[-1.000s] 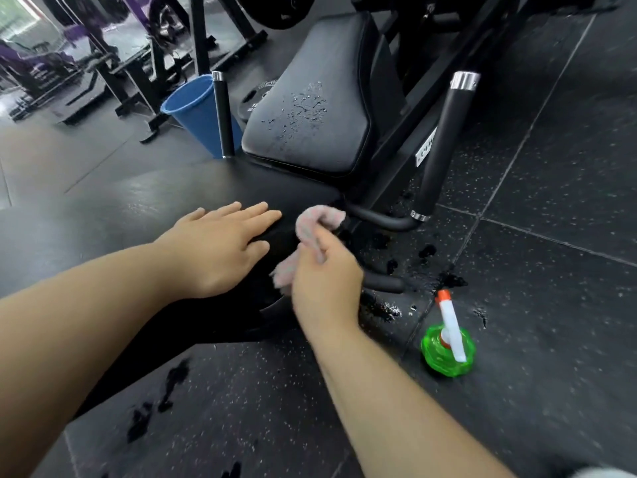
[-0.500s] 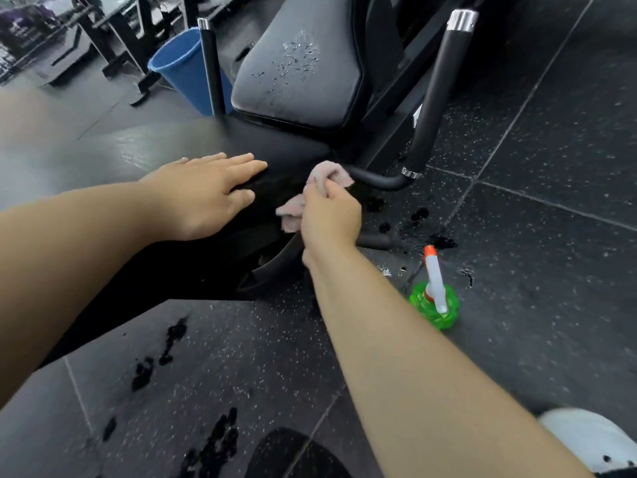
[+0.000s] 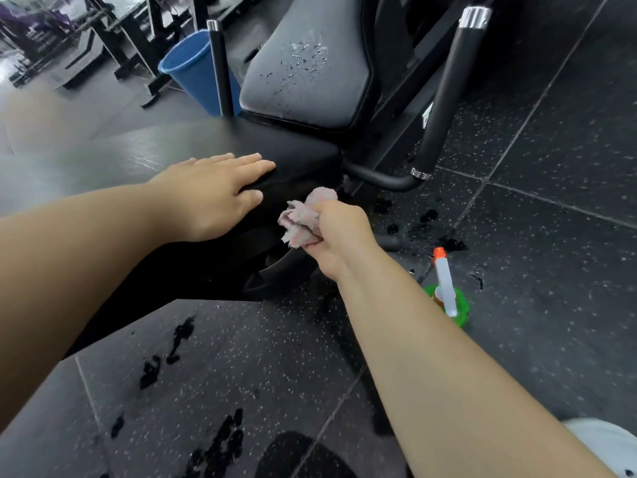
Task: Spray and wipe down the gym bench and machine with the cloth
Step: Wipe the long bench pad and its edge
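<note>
left hand [image 3: 215, 193] flat on the black bench seat [image 3: 193, 146], right hand [image 3: 339, 236] clutching a bunched pink cloth [image 3: 303, 219] at its edge, green spray bottle [image 3: 448, 298] standing on the wet floor [image 3: 534, 270] nearby

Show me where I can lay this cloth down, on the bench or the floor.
Bare: the seat pad between your left hand and the blue bucket; also dry floor tile right of the spray bottle. Crowded: the floor between your right hand with the cloth, the bottle and the handle bar is blotched wet; the back pad carries droplets.

Bare left hand [image 3: 213, 198], bare right hand [image 3: 341, 232], white shoe or garment [image 3: 601, 443]
</note>
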`<state>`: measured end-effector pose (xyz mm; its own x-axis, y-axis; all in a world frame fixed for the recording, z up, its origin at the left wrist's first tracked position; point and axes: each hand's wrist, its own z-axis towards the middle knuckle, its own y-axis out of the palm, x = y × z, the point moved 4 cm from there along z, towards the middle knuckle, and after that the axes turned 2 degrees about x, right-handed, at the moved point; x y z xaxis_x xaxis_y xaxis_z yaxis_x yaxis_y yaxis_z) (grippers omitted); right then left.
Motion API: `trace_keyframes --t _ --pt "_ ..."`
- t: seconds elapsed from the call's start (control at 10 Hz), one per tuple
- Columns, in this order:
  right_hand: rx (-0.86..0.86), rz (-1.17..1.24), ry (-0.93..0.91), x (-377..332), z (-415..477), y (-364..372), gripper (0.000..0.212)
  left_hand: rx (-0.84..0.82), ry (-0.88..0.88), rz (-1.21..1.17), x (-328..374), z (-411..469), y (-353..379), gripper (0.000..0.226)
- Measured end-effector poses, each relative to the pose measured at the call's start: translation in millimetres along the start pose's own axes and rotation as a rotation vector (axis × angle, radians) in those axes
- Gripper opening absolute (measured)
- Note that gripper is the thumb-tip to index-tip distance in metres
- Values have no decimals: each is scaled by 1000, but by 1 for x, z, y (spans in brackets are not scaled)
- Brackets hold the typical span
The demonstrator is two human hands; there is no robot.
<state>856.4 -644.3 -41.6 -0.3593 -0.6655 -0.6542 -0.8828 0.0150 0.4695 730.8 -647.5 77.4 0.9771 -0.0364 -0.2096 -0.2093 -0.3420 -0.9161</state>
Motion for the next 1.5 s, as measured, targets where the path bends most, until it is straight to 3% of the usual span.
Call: trace_keyframes --t 0.2,0.3,0.4,0.6,0.7,0.8,0.9,1.0,1.1,1.2,1.3,1.4,1.5 --pt "-261 23 55 11 -7 2 19 -9 -3 4 3 1 -1 54" --pt "-105 103 47 -1 2 -10 20 -2 -15 -13 2 0 -1 54" --pt "-97 234 71 -13 2 -7 29 -17 -16 6 2 -2 -1 55" --pt "-210 -168 209 0 -26 9 16 13 -5 -11 4 -1 -2 54" --pt "74 -88 -89 7 -17 -3 16 49 -37 -101 3 -1 -4 51" --pt "238 -21 -347 -11 -5 -11 25 151 -94 -269 2 -6 -13 41" --pt "218 -107 -390 -11 -5 9 40 176 -139 -272 -5 -16 -23 34" --pt "128 -194 -398 18 -32 32 35 70 -148 -169 -16 -34 -23 40" --pt "43 -298 -493 35 -47 37 64 99 -138 -212 -23 -44 -21 42" --pt "101 -329 -548 27 -41 21 53 139 -125 -187 -18 -39 -18 41" --pt "247 -622 -624 13 -35 8 46 138 -131 -181 -16 -37 -18 40" --pt "215 -558 -653 10 -34 13 41 137 -135 -190 -16 -38 -17 42" --pt "82 -423 -653 21 -44 28 54 142 -145 -208 -16 -39 -18 41"
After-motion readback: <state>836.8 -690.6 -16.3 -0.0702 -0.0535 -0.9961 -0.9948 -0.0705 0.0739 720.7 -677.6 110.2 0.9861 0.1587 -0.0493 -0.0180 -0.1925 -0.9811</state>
